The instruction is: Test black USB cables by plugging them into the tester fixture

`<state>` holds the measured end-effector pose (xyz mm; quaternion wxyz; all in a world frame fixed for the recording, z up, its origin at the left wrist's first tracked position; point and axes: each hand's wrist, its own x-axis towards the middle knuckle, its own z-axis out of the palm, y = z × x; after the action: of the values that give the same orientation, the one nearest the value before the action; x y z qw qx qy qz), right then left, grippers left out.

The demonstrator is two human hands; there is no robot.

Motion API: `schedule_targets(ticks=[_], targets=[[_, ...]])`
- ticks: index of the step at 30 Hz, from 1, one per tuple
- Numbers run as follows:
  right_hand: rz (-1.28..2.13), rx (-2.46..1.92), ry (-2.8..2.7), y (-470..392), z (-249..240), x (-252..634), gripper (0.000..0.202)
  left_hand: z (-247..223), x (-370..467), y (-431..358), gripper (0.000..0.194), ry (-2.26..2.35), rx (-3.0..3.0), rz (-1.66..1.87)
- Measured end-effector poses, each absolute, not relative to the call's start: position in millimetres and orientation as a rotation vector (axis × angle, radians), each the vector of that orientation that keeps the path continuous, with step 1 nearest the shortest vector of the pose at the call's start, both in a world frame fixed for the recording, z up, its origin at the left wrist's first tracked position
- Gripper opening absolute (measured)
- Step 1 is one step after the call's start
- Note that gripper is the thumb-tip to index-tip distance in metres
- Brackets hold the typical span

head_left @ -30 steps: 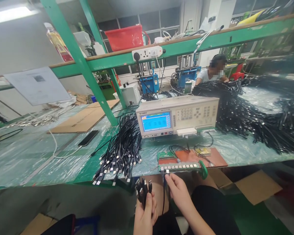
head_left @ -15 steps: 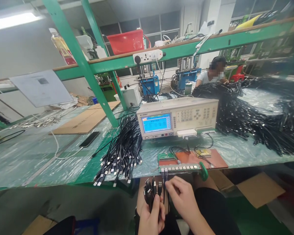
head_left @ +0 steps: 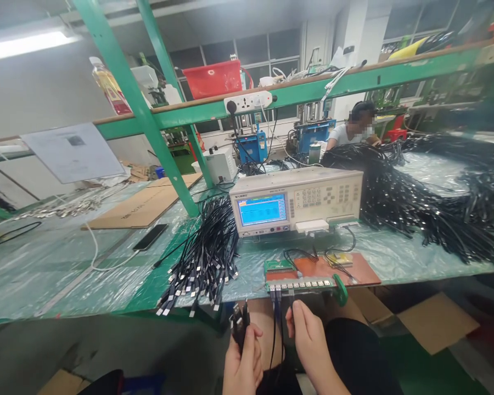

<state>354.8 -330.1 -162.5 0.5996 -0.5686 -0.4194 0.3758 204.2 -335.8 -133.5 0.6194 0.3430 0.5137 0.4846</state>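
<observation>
My left hand [head_left: 245, 356] is closed around a bunch of black USB cables [head_left: 239, 325], their plugs pointing up. Just right of it, my right hand [head_left: 308, 332] pinches a cable plug [head_left: 291, 298] below the row of ports on the green connector strip [head_left: 308, 285]. Whether that plug is seated in a port cannot be told. Two dark cables [head_left: 275, 315] hang from the strip's left ports. The strip lies at the table edge, along a copper-coloured board [head_left: 362, 267]. Behind it stands a tester [head_left: 296, 200] with a lit blue screen.
A pile of black cables [head_left: 206, 258] lies left of the tester, near a phone [head_left: 150, 237] and cardboard [head_left: 140, 203]. More cables [head_left: 395, 197] are heaped at right. A green shelf beam [head_left: 189, 112] crosses above. A person [head_left: 354, 126] sits behind the table.
My left hand has moved left with its bunch. My right hand has shifted slightly right along the strip, and a plug now shows at its fingertips.
</observation>
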Motion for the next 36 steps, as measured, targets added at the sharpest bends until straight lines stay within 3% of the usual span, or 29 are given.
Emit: schedule_targets(ticks=[8,16,20,25,29,36], targets=[[0.704,-1.463,-1.043,-300,-195,345,0.055,-141,206,-346,0.061,1.084,0.632,0.934],[0.443,-1.602,-1.353,-317,-145,373,0.045,-133,216,-346,0.078,1.058,0.652,0.985],[0.726,-1.261,-1.47,-341,-118,366,0.028,-136,221,-349,0.084,1.061,0.725,0.985],[0.921,-1.148,-1.129,-352,-119,353,0.032,-131,218,-344,0.057,1.133,0.879,1.087],[1.077,-1.117,-0.84,-346,-138,359,0.039,-128,211,-336,0.047,1.119,0.892,1.241],[0.959,-1.322,-0.877,-322,-181,369,0.049,-132,215,-344,0.062,1.096,0.774,1.027]])
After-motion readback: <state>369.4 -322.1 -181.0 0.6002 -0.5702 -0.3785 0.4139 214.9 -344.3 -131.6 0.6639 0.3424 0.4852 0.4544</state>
